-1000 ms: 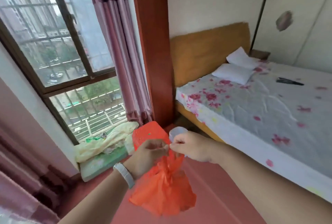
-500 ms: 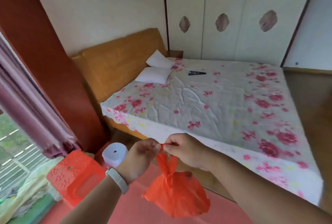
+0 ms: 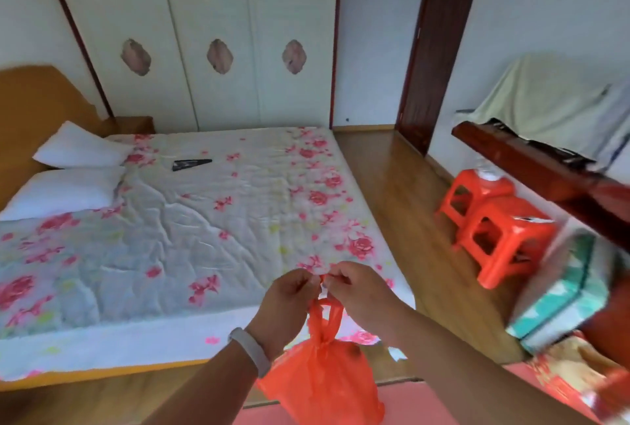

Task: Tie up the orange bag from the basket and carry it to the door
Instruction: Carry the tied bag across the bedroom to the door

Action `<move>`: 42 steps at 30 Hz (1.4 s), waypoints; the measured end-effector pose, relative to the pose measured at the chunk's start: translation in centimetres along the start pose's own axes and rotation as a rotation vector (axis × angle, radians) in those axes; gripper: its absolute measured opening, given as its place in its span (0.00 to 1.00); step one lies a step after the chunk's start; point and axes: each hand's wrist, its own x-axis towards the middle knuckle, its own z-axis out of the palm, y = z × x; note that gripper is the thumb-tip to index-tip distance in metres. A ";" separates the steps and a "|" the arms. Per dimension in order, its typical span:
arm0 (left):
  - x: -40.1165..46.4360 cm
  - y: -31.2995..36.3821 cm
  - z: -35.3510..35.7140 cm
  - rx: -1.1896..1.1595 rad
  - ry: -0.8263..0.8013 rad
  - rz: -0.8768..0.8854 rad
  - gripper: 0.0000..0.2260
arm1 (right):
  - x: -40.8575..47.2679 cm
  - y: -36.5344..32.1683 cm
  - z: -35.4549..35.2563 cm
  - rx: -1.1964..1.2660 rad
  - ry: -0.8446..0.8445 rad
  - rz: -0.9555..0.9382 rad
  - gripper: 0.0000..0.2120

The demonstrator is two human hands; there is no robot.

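The orange bag [image 3: 322, 377] hangs full and bunched at the neck in front of me, near the bottom middle of the head view. My left hand [image 3: 283, 308] and my right hand [image 3: 358, 291] meet just above it, each pinching one of the bag's thin handle ends at the top. The handles loop down to a gathered neck. A dark wooden door frame [image 3: 433, 49] stands at the far right of the room, past the end of the bed. The basket is not in view.
A bed [image 3: 177, 227] with a flowered cover fills the left and middle. Two orange plastic stools [image 3: 501, 220] stand on the wooden floor at right, below a dark wooden ledge [image 3: 545, 169]. White wardrobe doors [image 3: 218, 32] line the back wall.
My view has swung right, from the window and curtain across the bed to the wardrobe and door frame. Both hands stay pinched on the bag's handles, and the bag hangs the same way.
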 end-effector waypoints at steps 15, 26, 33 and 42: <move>20.7 6.3 15.4 -0.068 -0.403 0.196 0.12 | 9.6 5.5 -16.0 0.057 0.519 0.131 0.10; 31.8 8.4 29.7 -0.041 -0.367 0.166 0.11 | 16.6 15.5 -29.7 0.104 0.588 0.006 0.10; 37.4 11.7 39.4 0.048 -0.285 0.135 0.12 | 20.1 20.6 -41.0 0.026 0.478 -0.064 0.09; 44.1 14.5 50.2 -0.042 -0.328 0.111 0.13 | 23.9 26.1 -51.9 0.029 0.507 -0.049 0.06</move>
